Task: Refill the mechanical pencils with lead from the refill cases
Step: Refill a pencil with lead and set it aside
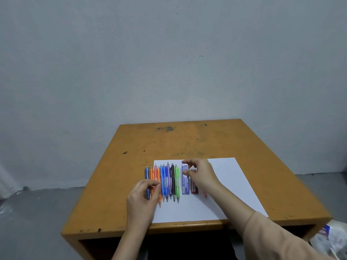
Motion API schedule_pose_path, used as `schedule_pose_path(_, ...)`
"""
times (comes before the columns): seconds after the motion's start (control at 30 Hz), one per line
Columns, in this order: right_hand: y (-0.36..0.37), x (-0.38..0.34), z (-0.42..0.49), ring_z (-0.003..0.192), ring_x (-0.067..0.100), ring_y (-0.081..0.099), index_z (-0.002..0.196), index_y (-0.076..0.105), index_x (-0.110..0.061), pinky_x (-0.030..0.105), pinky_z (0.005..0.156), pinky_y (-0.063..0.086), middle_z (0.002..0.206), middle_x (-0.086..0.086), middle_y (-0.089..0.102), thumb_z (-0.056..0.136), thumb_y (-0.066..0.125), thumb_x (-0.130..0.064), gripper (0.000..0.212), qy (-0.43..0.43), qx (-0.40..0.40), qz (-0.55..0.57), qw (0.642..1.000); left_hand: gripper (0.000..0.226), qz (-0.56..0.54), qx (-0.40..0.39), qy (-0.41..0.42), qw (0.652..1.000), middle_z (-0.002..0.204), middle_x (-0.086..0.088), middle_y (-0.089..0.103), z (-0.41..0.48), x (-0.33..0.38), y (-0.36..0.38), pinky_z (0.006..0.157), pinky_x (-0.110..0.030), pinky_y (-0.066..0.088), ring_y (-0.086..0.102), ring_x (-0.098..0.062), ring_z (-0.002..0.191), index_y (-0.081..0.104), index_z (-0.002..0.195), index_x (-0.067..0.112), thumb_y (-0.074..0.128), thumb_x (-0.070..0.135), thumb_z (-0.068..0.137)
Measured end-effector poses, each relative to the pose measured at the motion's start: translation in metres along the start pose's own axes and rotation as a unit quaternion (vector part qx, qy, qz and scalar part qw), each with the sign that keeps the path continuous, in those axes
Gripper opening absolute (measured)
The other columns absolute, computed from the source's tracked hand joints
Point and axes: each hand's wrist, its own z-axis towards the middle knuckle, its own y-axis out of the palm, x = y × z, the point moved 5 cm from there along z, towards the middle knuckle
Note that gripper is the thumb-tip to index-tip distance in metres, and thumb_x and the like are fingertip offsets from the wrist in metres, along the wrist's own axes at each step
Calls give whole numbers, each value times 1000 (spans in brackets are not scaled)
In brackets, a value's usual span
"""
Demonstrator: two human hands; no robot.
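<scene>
Pencils [165, 182] lie in a row on paper [234, 177] on the desk [112, 194]. The right hand [201, 175] pinches the top of the purple case [185, 184], which lies just beside a red case [194, 188]. The left hand [142, 199] curls over the orange pencil [158, 173]; I cannot tell whether it grips.

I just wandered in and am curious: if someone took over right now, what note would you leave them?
Left hand curls over the orange pencils at the row's left end; whether it grips one is unclear.
Right hand pinches the far end of the blue refill case, lying on the white sheet.
Red refill case lies beside it; the pencils lie side by side on the sheet.
Done: no pencil visibly opened. Left: refill them all.
</scene>
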Motion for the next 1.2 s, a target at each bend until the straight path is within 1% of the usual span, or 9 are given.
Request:
schedule_pose_path(0.1, 6, 5, 3, 107, 21, 56, 123, 61, -18, 28, 95, 45, 98, -6, 41, 91, 61, -10, 33, 8, -15, -48, 999, 23, -2, -3, 1, 1000, 93, 17, 60, 0, -1, 0, 60, -10, 51, 59, -2, 93, 62, 84, 35, 70, 14, 82)
schedule_pose_path(0.17, 11, 10, 5, 119, 21, 45, 126, 60, -15, 30, 102, 39, 104, -1, 43, 92, 58, -9, 35, 2, -17, -76, 997, 21, 0, -1, 5, 1000, 92, 17, 61, 0, -2, 0, 61, -9, 50, 60, -1, 92, 63, 85, 34, 71, 14, 82)
schedule_pose_path(0.23, 17, 13, 6, 121, 21, 35, 127, 60, -12, 28, 98, 36, 109, 6, 54, 92, 55, -9, 35, -15, -11, -120, 993, 18, 3, 8, 17, 1000, 91, 16, 62, 1, -2, 0, 63, -7, 48, 60, 0, 92, 65, 86, 29, 72, 13, 81)
schedule_pose_path(0.37, 20, 12, 5, 111, 24, 35, 128, 59, -11, 28, 86, 31, 109, 6, 62, 95, 52, -11, 34, -44, 8, -178, 983, 20, 8, 6, 17, 1000, 89, 15, 63, 2, -4, 0, 65, -5, 47, 56, 9, 93, 65, 85, 30, 72, 12, 81)
schedule_pose_path(0.63, 20, 6, 0, 112, 22, 35, 130, 58, -17, 32, 92, 34, 119, 2, 60, 100, 45, -23, 33, -73, 1, -267, 961, 28, 14, -2, 9, 1000, 89, 19, 60, 1, -2, 0, 63, -17, 53, 55, 12, 90, 60, 81, 39, 71, 13, 81)
schedule_pose_path(0.83, 12, 3, -1, 119, 20, 34, 127, 60, -17, 28, 97, 33, 118, 1, 60, 97, 50, -20, 32, -74, 23, -181, 980, 17, 12, -1, 15, 1000, 92, 16, 61, 1, -4, 1, 62, -7, 49, 53, 12, 95, 65, 86, 28, 71, 14, 82)
schedule_pose_path(0.93, -2, -2, -3, 119, 14, 38, 125, 61, -19, 16, 87, 29, 116, 0, 59, 96, 53, -19, 30, -67, 48, -116, 990, 14, 9, -3, 14, 1000, 93, 17, 61, 1, -6, 1, 62, -8, 50, 53, 11, 96, 65, 88, 26, 71, 14, 82)
schedule_pose_path(1.1, -18, 3, -10, 97, 8, 48, 119, 65, -19, 18, 83, 34, 113, -1, 60, 91, 57, -14, 29, -46, 89, -68, 993, 13, 17, -1, 19, 1000, 92, 16, 61, 2, -6, 2, 61, -6, 48, 55, 10, 94, 66, 88, 25, 71, 14, 82)
schedule_pose_path(1.2, -21, 13, -12, 100, 13, 53, 119, 65, -15, 22, 87, 39, 114, 4, 60, 90, 56, -12, 31, -22, 100, -89, 991, 14, 16, -2, 23, 1000, 92, 15, 61, 2, -6, 2, 60, -5, 47, 54, 10, 94, 65, 88, 24, 71, 13, 82)
